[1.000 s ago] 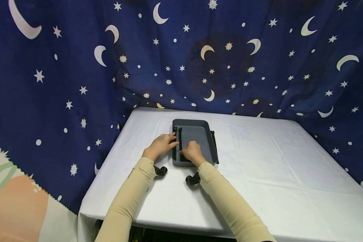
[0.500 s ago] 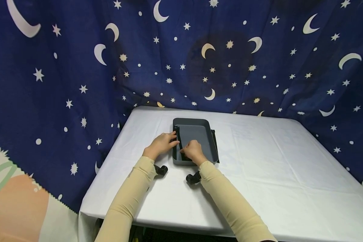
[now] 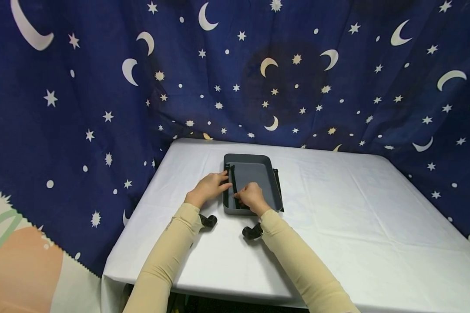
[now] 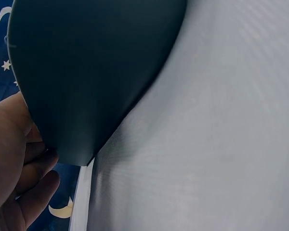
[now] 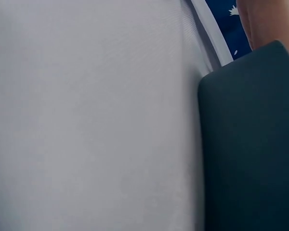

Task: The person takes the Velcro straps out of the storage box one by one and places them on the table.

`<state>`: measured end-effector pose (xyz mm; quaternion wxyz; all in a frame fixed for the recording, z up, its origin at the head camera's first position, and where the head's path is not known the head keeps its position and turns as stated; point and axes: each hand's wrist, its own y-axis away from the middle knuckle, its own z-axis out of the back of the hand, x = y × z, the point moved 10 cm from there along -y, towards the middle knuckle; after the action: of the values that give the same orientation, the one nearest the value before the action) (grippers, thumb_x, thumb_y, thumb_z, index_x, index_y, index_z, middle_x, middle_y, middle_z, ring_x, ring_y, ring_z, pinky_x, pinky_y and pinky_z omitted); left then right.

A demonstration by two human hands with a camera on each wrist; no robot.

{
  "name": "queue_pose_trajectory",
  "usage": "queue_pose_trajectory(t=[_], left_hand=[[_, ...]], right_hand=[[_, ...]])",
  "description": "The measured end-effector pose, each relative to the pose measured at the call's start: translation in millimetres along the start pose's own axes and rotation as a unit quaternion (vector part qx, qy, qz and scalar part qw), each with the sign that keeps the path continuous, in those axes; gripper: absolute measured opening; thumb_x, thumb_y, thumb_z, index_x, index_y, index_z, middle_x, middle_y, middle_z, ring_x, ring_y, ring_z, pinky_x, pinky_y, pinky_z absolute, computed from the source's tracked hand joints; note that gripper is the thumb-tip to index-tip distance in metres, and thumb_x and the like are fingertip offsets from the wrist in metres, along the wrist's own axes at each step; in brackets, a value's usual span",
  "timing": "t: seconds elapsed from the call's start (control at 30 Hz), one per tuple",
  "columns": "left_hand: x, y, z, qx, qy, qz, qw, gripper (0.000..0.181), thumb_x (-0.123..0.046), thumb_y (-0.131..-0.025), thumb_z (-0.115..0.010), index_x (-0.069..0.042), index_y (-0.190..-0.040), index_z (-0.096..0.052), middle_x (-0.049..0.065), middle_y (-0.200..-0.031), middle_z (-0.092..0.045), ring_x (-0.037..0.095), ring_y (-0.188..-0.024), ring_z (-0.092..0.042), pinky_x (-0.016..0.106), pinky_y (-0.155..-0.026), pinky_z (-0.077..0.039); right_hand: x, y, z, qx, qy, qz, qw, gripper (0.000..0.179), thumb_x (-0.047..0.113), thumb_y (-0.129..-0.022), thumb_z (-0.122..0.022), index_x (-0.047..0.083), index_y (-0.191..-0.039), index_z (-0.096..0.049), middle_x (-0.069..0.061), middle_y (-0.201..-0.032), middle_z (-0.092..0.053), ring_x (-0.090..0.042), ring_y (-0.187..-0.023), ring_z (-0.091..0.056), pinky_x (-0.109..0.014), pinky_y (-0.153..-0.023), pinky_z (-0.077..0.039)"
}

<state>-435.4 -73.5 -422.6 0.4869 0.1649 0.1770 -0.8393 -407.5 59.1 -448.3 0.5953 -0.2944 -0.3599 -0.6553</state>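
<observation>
Right grip [image 3: 252,196] pinched on black strip [image 3: 233,177], left grip [image 3: 209,187] unclear, sleeve lettering [image 3: 169,224] illegible

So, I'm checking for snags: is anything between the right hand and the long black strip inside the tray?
Nothing visible: in the head view, the right hand reaches into the tray and its fingers meet the black strip directly. Neither wrist view shows the strip.
</observation>
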Motion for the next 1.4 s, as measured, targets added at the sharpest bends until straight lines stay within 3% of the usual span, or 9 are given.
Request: queue_pose_trajectory(t=[0.17,0.37,0.6,1.1,1.23,1.4], left_hand=[[0.4,0.2,-0.7,-0.001,-0.003,-0.001,1.0000,0.051,-0.035,-0.102,-0.059,-0.002,-0.141,-0.057,0.013,-0.156,-0.042,0.032,-0.140,-0.048,0.043,-0.115,-0.043],[0.0,1.1,-1.6,-0.004,-0.002,-0.006,1.0000,0.050,-0.034,-0.102,-0.059,-0.002,-0.140,-0.057,0.014,-0.156,-0.044,0.032,-0.139,-0.050,0.043,-0.115,-0.043],[0.1,0.6,-0.2,-0.010,-0.003,-0.007,0.9999,0.050,-0.034,-0.102,-0.059,-0.001,-0.140,-0.058,0.013,-0.155,-0.044,0.032,-0.138,-0.050,0.043,-0.114,-0.044],[0.2,-0.1,1.4,-0.014,-0.003,-0.008,0.9999,0.050,-0.034,-0.102,-0.059,0.000,-0.139,-0.058,0.014,-0.154,-0.045,0.032,-0.138,-0.051,0.043,-0.114,-0.044],[0.7,-0.7,-0.3,-0.012,-0.003,-0.007,0.9999,0.051,-0.035,-0.102,-0.059,0.000,-0.139,-0.058,0.014,-0.155,-0.045,0.032,-0.138,-0.051,0.042,-0.114,-0.044],[0.8,-2.0,-0.6,-0.014,-0.002,-0.008,0.9999,0.050,-0.034,-0.102,-0.059,0.000,-0.139,-0.058,0.014,-0.154,-0.045,0.031,-0.138,-0.051,0.042,-0.114,-0.044]], right_hand=[[-4.2,0.0,0.6,0.004,-0.027,-0.008,0.9996,0.033,0.009,-0.090,-0.073,0.008,-0.059,-0.060,-0.003,-0.060,-0.063,-0.014,-0.056,-0.060,-0.024,-0.051,-0.052],[-8.3,0.1,0.1,0.009,-0.064,-0.009,0.9979,0.023,0.007,-0.092,-0.070,0.003,-0.070,-0.069,-0.008,-0.083,-0.074,-0.012,-0.058,-0.058,-0.023,-0.053,-0.054],[-8.5,0.7,5.6,0.010,-0.089,-0.008,0.9959,0.015,0.009,-0.093,-0.070,-0.002,-0.085,-0.075,-0.012,-0.095,-0.074,-0.012,-0.061,-0.057,-0.022,-0.054,-0.053],[-11.2,3.2,14.3,0.017,-0.100,-0.002,0.9948,0.020,0.007,-0.100,-0.060,-0.003,-0.090,-0.073,-0.018,-0.114,-0.074,-0.011,-0.063,-0.056,-0.022,-0.057,-0.052],[-10.7,5.3,15.2,0.020,-0.112,-0.001,0.9935,0.020,0.009,-0.100,-0.059,-0.003,-0.094,-0.074,-0.018,-0.112,-0.074,-0.011,-0.063,-0.056,-0.022,-0.058,-0.053],[-10.0,5.9,17.8,0.019,-0.122,0.004,0.9923,0.016,0.012,-0.097,-0.066,-0.003,-0.094,-0.074,-0.013,-0.095,-0.073,-0.011,-0.062,-0.057,-0.022,-0.058,-0.053]])
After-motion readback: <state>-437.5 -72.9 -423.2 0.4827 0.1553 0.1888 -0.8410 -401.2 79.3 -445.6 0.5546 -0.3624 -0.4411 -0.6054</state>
